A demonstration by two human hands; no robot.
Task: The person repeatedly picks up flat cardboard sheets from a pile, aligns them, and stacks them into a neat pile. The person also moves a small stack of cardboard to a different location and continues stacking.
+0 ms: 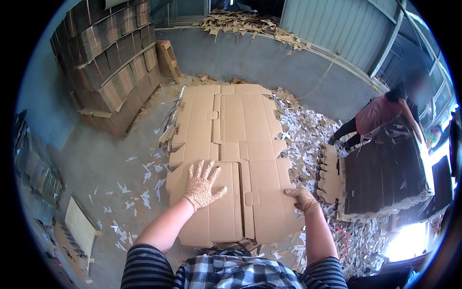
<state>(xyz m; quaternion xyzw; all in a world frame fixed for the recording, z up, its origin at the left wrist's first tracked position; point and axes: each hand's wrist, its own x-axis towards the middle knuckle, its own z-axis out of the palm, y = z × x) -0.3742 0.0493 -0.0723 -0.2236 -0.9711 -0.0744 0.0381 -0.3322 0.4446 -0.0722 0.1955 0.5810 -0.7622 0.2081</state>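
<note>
Head view: left hand splayed, apparently flat.

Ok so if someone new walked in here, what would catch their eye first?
Probably the big stack of flat die-cut cardboard sheets at centre, with the left hand spread flat on the nearest sheet and the right hand gripping its right edge. Then the white paper scraps littering the floor on the right, and the tall bundled cardboard stacks at upper left.

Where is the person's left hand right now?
In the head view, the left hand lies flat, fingers spread, on the left part of the nearest flattened cardboard sheet, opposite the right hand at that sheet's right edge.
</note>
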